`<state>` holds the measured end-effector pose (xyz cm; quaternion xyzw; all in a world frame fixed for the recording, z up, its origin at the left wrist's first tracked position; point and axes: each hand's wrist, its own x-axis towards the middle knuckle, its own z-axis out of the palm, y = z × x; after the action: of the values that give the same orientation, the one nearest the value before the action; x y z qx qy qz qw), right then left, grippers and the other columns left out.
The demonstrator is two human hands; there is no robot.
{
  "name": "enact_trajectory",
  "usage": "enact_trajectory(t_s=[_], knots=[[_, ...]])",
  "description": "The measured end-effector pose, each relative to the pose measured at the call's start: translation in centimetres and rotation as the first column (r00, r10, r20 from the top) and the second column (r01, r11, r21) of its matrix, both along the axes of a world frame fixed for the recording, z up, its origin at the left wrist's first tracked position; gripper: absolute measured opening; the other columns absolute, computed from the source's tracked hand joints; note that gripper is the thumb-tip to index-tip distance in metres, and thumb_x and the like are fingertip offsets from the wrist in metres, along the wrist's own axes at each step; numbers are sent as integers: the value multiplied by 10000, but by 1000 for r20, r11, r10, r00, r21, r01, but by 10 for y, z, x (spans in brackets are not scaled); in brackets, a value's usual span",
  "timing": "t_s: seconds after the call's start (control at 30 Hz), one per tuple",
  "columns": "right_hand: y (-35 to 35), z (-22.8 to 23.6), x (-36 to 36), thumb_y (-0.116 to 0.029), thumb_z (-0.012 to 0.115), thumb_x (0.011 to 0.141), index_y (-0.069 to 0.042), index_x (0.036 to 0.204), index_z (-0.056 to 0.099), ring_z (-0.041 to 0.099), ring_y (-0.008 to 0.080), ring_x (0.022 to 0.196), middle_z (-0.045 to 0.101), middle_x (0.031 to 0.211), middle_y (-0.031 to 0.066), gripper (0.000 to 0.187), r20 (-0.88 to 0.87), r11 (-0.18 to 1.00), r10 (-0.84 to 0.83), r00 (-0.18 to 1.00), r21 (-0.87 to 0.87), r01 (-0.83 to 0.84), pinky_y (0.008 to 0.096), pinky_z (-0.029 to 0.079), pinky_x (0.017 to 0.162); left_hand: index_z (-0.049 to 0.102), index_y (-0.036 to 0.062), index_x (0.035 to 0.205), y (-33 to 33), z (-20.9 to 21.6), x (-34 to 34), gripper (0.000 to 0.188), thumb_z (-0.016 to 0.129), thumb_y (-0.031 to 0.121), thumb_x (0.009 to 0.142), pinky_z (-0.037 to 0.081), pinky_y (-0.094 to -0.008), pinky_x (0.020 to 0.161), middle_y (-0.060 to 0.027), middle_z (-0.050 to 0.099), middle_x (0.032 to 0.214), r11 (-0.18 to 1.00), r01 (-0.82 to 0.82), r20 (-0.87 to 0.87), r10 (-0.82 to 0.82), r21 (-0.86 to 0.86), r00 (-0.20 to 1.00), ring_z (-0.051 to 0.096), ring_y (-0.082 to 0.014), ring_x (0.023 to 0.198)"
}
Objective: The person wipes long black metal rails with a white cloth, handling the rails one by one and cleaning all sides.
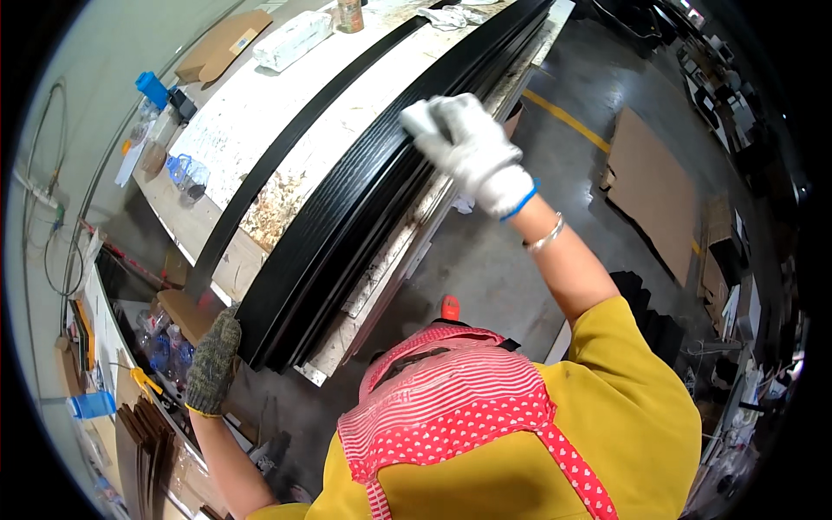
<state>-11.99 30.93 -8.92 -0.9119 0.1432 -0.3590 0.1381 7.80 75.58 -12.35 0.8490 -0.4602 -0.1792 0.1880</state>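
Note:
Long black boards (347, 186) with a grained, glossy face lie stacked along the table's near edge. At their lower left end is my left hand (215, 364) in a dark grey knitted glove, its fingers closed against the end of the top board. My right hand (468, 143), in a white glove with a blue cuff edge, is over the upper part of the same board. Its fingers are bent and somewhat blurred; whatever they may hold cannot be made out. A single narrow black strip (290, 139) lies apart from the stack, farther across the table.
The white work table (234, 130) is stained. On it stand a white wrapped block (295, 41), a jar (350, 16) and a clear plastic bottle (186, 172). A cardboard sheet (654, 186) lies on the floor at right. Brown boards (143, 451) lean at lower left.

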Motion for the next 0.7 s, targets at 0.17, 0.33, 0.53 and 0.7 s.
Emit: enact_trajectory(t_s=[0.17,0.33,0.53,0.7], knots=[[64,-15,-2,-96,707,813,-18,1029,569,618,346,878,587,913,166,268,-32,942,334,942,-4,-334,422,534,752,506,23,1396,12,-18,10,599,551,-81,808,423,-408,1103,-192,554,1380,998,-19,4,19,-53,1000,547,-338,1265],[37,-3,-3,-49,709,796,-43,1157,607,602,284,896,574,944,122,374,-76,869,445,892,-204,-451,398,536,752,514,33,1393,4,-7,6,633,518,-91,773,422,-404,1102,-186,568,1369,991,-1,109,-13,131,994,546,-348,1268],[-45,-10,-3,-234,625,892,-35,990,635,646,390,863,624,1046,205,222,-79,977,-174,982,108,182,449,560,792,543,15,1362,-1,-10,11,560,518,-62,808,414,-411,1102,-195,573,1366,991,-134,-112,135,11,985,537,-358,1276],[83,-24,-5,-112,681,820,-50,1034,557,600,306,801,591,902,127,255,-69,920,388,919,86,-382,414,529,690,549,11,1356,9,-16,21,539,531,-32,819,416,-419,1098,-203,562,1380,996,85,18,-84,-3,996,528,-367,1282]])
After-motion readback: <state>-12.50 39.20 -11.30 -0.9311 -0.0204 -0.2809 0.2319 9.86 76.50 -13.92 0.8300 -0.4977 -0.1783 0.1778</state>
